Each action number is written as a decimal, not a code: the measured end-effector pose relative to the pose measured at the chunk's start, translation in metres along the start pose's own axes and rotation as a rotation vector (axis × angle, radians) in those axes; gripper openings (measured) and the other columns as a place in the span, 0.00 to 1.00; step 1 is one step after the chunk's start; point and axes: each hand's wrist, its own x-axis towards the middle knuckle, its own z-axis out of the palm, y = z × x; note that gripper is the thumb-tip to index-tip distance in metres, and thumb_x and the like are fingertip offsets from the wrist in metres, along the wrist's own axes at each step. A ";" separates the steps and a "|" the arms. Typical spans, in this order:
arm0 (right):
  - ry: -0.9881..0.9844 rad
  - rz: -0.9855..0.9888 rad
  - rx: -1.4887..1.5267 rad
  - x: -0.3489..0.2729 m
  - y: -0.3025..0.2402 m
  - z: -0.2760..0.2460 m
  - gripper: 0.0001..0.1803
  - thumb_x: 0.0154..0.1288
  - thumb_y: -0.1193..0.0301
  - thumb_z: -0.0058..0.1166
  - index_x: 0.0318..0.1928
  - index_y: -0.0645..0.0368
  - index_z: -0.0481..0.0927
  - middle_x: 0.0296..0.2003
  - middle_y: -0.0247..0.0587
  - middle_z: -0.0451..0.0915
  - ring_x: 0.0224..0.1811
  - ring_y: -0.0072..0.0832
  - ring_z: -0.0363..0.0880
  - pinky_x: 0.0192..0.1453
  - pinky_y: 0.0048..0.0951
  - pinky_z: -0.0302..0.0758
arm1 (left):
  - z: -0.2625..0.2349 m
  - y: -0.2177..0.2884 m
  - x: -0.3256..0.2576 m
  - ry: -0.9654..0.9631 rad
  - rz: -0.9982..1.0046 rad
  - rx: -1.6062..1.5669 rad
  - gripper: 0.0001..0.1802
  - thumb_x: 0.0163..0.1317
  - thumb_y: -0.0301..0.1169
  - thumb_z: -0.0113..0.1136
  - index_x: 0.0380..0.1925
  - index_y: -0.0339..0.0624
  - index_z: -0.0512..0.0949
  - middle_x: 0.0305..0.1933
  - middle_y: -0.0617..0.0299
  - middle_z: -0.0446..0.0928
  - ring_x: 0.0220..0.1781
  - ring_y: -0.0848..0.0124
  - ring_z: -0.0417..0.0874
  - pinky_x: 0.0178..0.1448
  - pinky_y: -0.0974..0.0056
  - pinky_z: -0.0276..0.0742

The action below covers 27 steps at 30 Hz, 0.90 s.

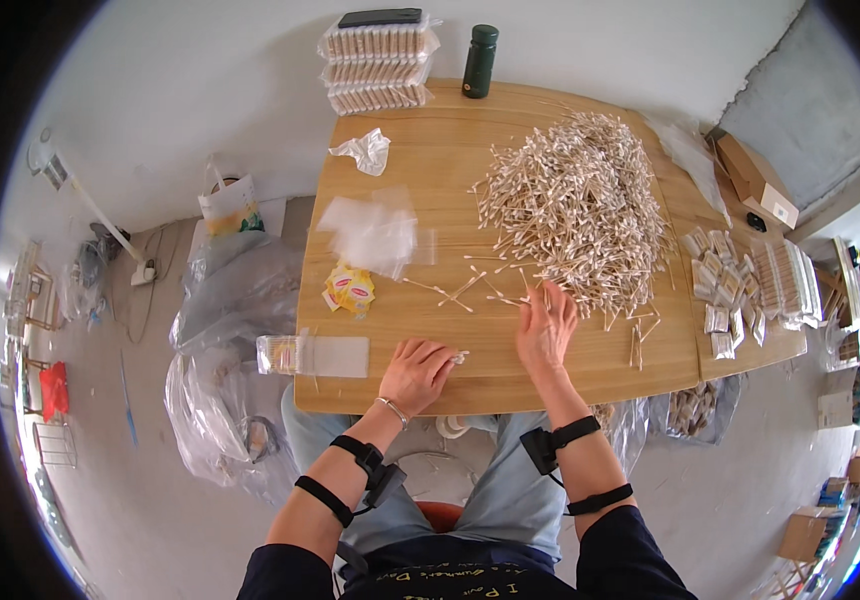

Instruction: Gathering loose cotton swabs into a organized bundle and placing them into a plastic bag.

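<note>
A large loose heap of cotton swabs (pixel 580 200) covers the right side of the wooden table (pixel 440 220). Near the front edge, my left hand (pixel 420 372) is closed round a small bunch of swabs, whose white tips (pixel 460 357) poke out past the fingers. At the heap's near left edge, my right hand (pixel 547 330) has its fingers bent and drawn together on swabs; the fingertips are partly hidden. Several stray swabs (pixel 460 290) lie between the hands and the heap. Left of my left hand lies a clear plastic bag (pixel 335 357) with a partly filled pack (pixel 278 355) at its end.
Flat clear bags (pixel 370 235), yellow labels (pixel 349 289) and crumpled plastic (pixel 365 152) lie on the left. Stacked swab packs (pixel 378 72) and a dark green bottle (pixel 481 62) stand at the back. Small filled packs (pixel 725 290) and an open carton (pixel 755 180) sit at the right.
</note>
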 end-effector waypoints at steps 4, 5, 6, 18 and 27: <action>-0.227 -0.111 0.202 0.011 -0.043 0.005 0.19 0.61 0.70 0.56 0.54 0.49 0.77 0.57 0.43 0.68 0.61 0.44 0.63 0.66 0.47 0.60 | 0.001 0.000 0.000 -0.008 -0.013 -0.024 0.09 0.54 0.28 0.65 0.37 0.47 0.80 0.39 0.66 0.80 0.44 0.62 0.78 0.51 0.59 0.73; -0.226 -0.112 0.204 0.016 -0.049 0.010 0.19 0.61 0.70 0.56 0.54 0.49 0.77 0.57 0.43 0.68 0.61 0.44 0.63 0.66 0.47 0.60 | 0.002 0.000 0.001 -0.008 -0.014 -0.022 0.09 0.54 0.28 0.65 0.37 0.47 0.80 0.39 0.66 0.80 0.44 0.62 0.78 0.51 0.59 0.73; -0.163 -0.236 0.159 0.020 -0.054 0.016 0.18 0.60 0.71 0.56 0.52 0.49 0.79 0.55 0.41 0.70 0.60 0.43 0.64 0.65 0.46 0.61 | 0.002 0.001 0.002 -0.004 -0.015 -0.033 0.10 0.54 0.27 0.64 0.37 0.47 0.80 0.40 0.65 0.80 0.44 0.62 0.78 0.51 0.59 0.73; -0.148 -0.422 0.176 -0.019 -0.057 0.012 0.15 0.50 0.75 0.55 0.41 0.50 0.82 0.42 0.33 0.75 0.52 0.37 0.70 0.60 0.43 0.66 | -0.008 -0.012 0.011 0.184 -0.263 0.016 0.23 0.51 0.16 0.54 0.49 0.40 0.77 0.54 0.52 0.75 0.58 0.50 0.71 0.62 0.52 0.68; -0.145 -0.179 0.254 -0.021 -0.038 -0.001 0.14 0.55 0.77 0.56 0.44 0.54 0.83 0.43 0.35 0.77 0.49 0.41 0.71 0.52 0.42 0.68 | -0.016 -0.060 0.031 0.004 -0.332 -0.040 0.12 0.56 0.18 0.58 0.40 0.38 0.81 0.61 0.49 0.73 0.61 0.53 0.74 0.62 0.56 0.72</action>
